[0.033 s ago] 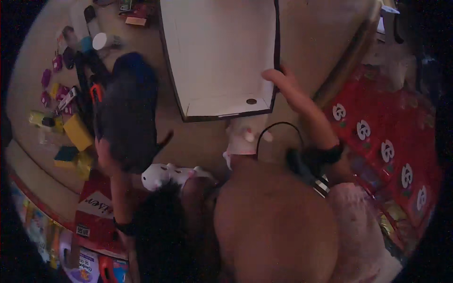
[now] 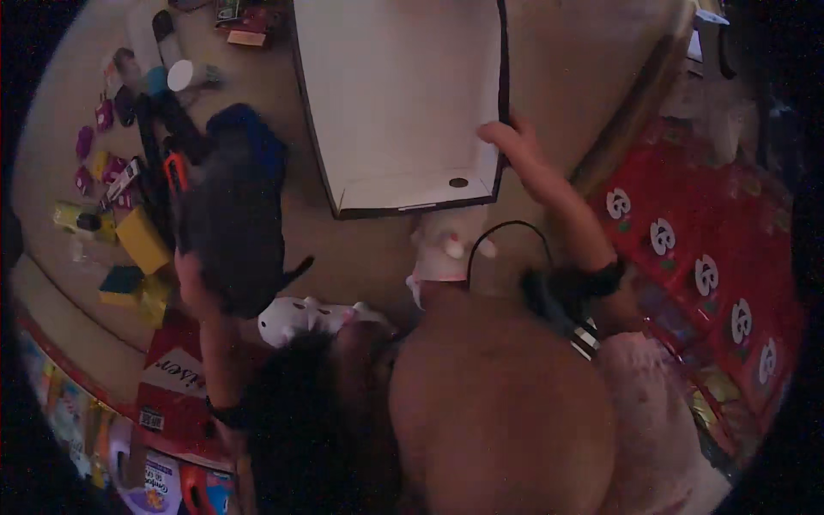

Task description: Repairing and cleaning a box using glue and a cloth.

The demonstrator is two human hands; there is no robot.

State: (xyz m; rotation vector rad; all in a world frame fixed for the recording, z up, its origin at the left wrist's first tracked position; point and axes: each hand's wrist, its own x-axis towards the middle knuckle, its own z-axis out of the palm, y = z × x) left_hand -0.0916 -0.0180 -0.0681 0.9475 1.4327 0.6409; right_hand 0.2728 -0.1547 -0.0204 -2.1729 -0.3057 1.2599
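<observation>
My left hand [image 2: 190, 279] grips the near left edge of a dark grey, soft-looking bag-like item [image 2: 230, 227]; most of its fingers are hidden. A short black strap sticks out at this item's lower right, and something blue [image 2: 253, 133] shows at its far side. My right hand [image 2: 515, 146] is closed over the right wall of a shallow open box [image 2: 399, 103], white inside with black edges. The thumb lies over the rim. A small dark round spot or hole [image 2: 459, 183] shows at the box's near end.
White slippers with animal faces [image 2: 451, 245] are below the box. At left lie sponges [image 2: 142, 240], an orange-handled tool [image 2: 176, 170] and small purple items [image 2: 83, 142]. A red carton [image 2: 176, 386] stands near left, red printed packages [image 2: 687, 232] at right. A black cord loop [image 2: 515, 225] arches beside the slippers.
The dark bag-like item has dropped and tilted slightly, so more of the blue behind it shows. Its strap has swung up a little. My right hand and the box have barely moved.
</observation>
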